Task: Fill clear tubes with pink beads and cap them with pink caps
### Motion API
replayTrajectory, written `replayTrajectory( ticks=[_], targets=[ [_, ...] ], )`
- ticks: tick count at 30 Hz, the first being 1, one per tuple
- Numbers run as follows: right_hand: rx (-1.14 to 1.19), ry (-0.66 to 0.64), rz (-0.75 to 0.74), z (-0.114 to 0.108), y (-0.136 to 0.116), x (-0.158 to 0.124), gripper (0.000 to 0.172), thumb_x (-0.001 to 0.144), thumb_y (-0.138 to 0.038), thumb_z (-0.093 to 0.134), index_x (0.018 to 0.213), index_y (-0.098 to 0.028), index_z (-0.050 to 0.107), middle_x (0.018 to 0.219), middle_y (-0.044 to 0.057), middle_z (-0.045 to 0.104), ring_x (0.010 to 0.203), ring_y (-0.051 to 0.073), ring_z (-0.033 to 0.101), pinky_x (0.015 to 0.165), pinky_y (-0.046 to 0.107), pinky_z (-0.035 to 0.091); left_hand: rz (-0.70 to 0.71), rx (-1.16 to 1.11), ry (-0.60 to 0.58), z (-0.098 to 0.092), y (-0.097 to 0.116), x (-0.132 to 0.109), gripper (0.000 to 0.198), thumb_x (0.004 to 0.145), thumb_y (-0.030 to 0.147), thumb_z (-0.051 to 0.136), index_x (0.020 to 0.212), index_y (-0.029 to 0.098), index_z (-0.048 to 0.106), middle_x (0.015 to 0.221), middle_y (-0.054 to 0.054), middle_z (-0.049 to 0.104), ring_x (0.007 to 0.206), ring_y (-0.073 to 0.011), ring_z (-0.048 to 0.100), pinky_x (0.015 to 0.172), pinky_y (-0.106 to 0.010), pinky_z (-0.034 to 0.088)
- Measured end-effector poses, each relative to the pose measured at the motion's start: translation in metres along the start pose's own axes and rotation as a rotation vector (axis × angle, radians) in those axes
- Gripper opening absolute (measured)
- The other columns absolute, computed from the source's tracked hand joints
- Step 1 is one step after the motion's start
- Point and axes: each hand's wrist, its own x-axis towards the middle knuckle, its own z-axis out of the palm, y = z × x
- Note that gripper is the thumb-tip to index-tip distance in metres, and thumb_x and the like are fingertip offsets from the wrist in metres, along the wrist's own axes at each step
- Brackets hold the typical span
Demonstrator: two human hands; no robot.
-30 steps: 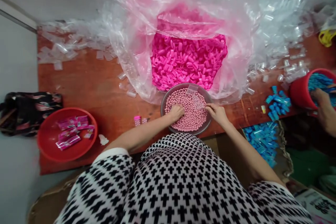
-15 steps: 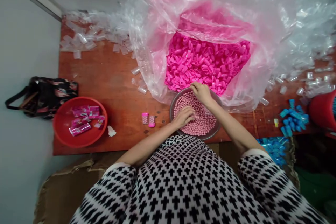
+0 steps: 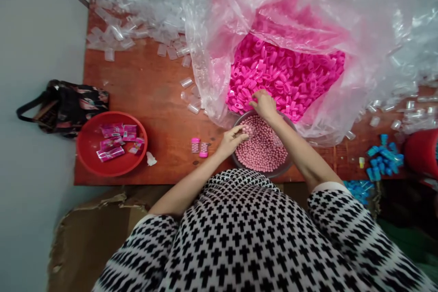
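A metal bowl (image 3: 286, 167) full of pale pink beads (image 3: 263, 148) sits at the near edge of the wooden table (image 3: 150, 96). My left hand (image 3: 232, 139) rests at the bowl's left rim, fingers curled around something small and clear that I cannot make out. My right hand (image 3: 263, 105) reaches past the bowl's far rim into a heap of bright pink caps (image 3: 287, 77) inside a big clear plastic bag (image 3: 308, 18), fingers closed among the caps. Two small pink-capped vials (image 3: 199, 146) stand just left of the bowl.
A red bowl (image 3: 89, 163) with pink packets sits at the near left, a dark patterned bag (image 3: 65, 107) beyond the table's left edge. Clear vials (image 3: 119, 36) litter the far left and right. Blue caps (image 3: 381, 157) and a red tub (image 3: 420, 153) lie at right.
My right hand left the bead bowl and moved up into the pink caps. My left hand lifted from the beads to the bowl's left rim. The view shifted left; two capped vials show.
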Motion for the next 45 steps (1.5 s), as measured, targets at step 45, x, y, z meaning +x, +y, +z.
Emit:
replayTrajectory(
  ticks=[45],
  targets=[
    [0.142,-0.013,-0.546,-0.018,0.019,-0.177,0.069,0.085,-0.042,0.059,0.141,-0.012,0.035,0.126,0.021,0.054,0.117,0.032,0.052,0.098,0.051,0.045,-0.185,-0.132,-0.141,0.030,0.018,-0.040,0.038,0.063,0.045,0.077,0.085,0.015,0.068,0.072,-0.001,0.067,0.064,-0.0144,0.059,0.063,-0.027,0.049]
  ],
)
